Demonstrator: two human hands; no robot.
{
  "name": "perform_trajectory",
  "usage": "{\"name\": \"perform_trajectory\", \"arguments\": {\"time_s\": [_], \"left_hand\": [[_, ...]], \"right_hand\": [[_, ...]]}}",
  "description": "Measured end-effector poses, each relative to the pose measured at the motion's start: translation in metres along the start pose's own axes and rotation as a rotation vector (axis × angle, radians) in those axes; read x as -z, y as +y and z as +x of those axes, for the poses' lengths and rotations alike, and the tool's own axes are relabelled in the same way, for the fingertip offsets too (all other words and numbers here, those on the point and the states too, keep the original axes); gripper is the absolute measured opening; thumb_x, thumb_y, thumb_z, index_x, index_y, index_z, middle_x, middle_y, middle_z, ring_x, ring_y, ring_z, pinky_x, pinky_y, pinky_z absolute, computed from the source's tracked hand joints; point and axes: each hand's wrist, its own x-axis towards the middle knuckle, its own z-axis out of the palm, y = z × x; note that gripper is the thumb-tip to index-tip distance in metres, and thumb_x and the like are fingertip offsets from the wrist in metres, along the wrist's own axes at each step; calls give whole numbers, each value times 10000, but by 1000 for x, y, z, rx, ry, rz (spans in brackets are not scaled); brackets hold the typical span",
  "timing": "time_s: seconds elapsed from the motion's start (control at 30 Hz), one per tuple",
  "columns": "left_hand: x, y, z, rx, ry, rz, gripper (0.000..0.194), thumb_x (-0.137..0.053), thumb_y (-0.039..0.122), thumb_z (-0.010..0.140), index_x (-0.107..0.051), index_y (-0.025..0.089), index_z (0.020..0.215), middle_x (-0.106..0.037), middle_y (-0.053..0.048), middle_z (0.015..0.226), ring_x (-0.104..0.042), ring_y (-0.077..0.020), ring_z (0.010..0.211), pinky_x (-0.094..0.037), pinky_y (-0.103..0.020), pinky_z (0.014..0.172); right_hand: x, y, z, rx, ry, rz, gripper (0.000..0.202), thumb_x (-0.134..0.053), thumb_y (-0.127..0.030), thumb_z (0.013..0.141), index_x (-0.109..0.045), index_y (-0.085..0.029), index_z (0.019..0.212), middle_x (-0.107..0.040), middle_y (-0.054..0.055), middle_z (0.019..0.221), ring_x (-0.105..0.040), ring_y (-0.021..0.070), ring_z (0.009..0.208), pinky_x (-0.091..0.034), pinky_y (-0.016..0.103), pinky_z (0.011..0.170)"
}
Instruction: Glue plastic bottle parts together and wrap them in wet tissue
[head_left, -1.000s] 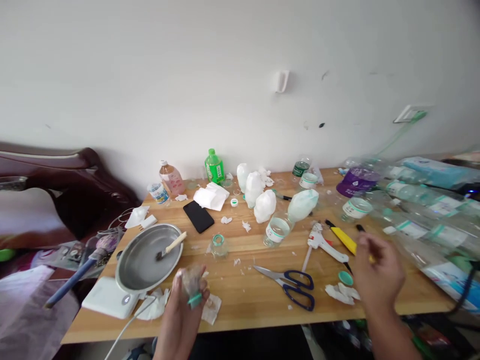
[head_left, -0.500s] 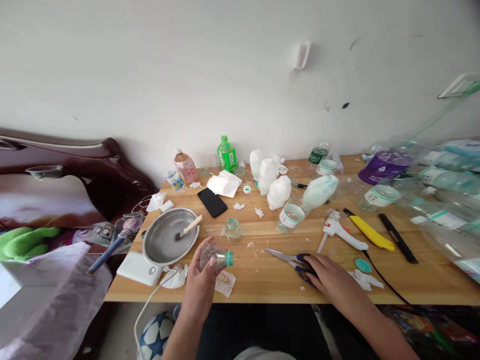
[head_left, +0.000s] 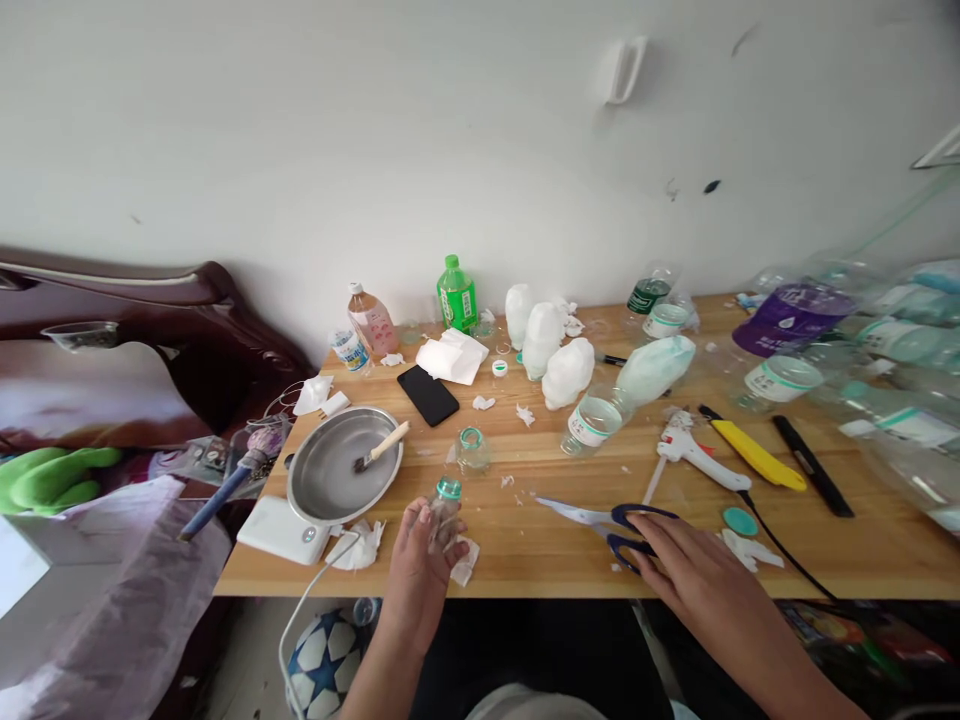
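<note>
My left hand (head_left: pixel 416 560) is wrapped round a clear plastic bottle top (head_left: pixel 444 515), its green-ringed neck pointing up. Over at the right, my right hand (head_left: pixel 690 570) grips the dark blue handles of the scissors (head_left: pixel 577 512), whose blades point left just over the wood. A second cut bottle top (head_left: pixel 472 450) stands on the table beyond my left hand. Crumpled tissue (head_left: pixel 465 562) lies beside that hand. Right of the scissors are a white glue gun (head_left: pixel 701 462) and a green lid (head_left: pixel 740 521).
A steel bowl (head_left: pixel 319 485) with a brush (head_left: pixel 382 447) in it stands at left, by a black phone (head_left: pixel 427 394). White-coated bottle shapes (head_left: pixel 544 340) stand near the wall. A yellow cutter (head_left: pixel 757 455), a black bar (head_left: pixel 814 465) and several clear bottles fill the right.
My left hand has turned the bottle top from lying sideways to neck up. My right hand has closed on the scissors' handles and raised them slightly. The view has shifted a little.
</note>
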Motion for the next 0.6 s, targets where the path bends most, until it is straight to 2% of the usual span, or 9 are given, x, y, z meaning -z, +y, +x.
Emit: {"name": "perform_trajectory", "arguments": {"time_s": [0.13, 0.23, 0.3, 0.37, 0.43, 0.47, 0.53, 0.6], "left_hand": [[-2, -4, 3, -10, -2, 44, 488, -808, 489, 767, -629, 195, 1113, -752, -92, 996, -693, -164, 816, -545, -274, 721], [-3, -3, 4, -4, -47, 31, 487, -844, 443, 741, -652, 192, 1112, -754, -86, 1009, -716, -173, 817, -559, -312, 820], [-3, -1, 2, 11, -90, 20, 470, -858, 388, 737, -653, 203, 1117, -753, -73, 1025, -737, -196, 844, -558, -364, 892], [-2, 0, 0, 24, -133, 12, 450, -866, 337, 735, -664, 209, 1117, -752, -58, 1038, -748, -217, 892, -538, -402, 961], [-1, 1, -1, 42, -165, -8, 438, -876, 318, 724, -686, 208, 1104, -752, -62, 1085, -736, -258, 1007, -505, -440, 1029], [0, 0, -1, 51, -172, -18, 436, -876, 334, 722, -697, 203, 1098, -750, -72, 1115, -717, -280, 1072, -493, -456, 1047], [2, -1, 0, 60, -161, -25, 435, -866, 392, 727, -715, 186, 1080, -751, -97, 1128, -692, -288, 1124, -511, -441, 1023], [3, -3, 3, 47, -127, -22, 433, -850, 435, 738, -721, 171, 1056, -763, -110, 1088, -714, -238, 1035, -545, -369, 945]], "right_hand": [[-17, -3, -9, -157, -8, 108, 275, -402, -317, 995, -580, -201, 1169, -730, 130, 1108, -728, 276, 946, -585, 393, 797], [-27, -12, -12, -241, -32, 227, 241, -374, -260, 985, -532, -200, 1158, -720, 127, 1048, -725, 254, 897, -593, 378, 771], [-31, -18, -14, -290, -30, 226, 258, -421, -315, 964, -514, -177, 1161, -695, 158, 1043, -708, 297, 948, -582, 437, 809], [-31, -24, -16, -327, -47, 195, 423, -554, -422, 885, -503, -140, 1197, -660, 212, 1116, -654, 385, 1086, -539, 537, 890], [-27, -30, -16, -368, -135, 247, 593, -680, -458, 777, -498, -127, 1233, -634, 231, 1196, -599, 427, 1169, -489, 582, 954], [-24, -34, -15, -396, -204, 316, 614, -715, -444, 744, -504, -138, 1233, -640, 214, 1198, -606, 411, 1153, -486, 564, 962], [-17, -45, -11, -478, -341, 481, 565, -730, -408, 739, -525, -174, 1210, -666, 162, 1166, -634, 350, 1092, -488, 502, 962], [-9, -58, -4, -582, -419, 627, 519, -730, -424, 749, -542, -195, 1175, -675, 134, 1133, -637, 315, 1062, -480, 467, 971]]}}
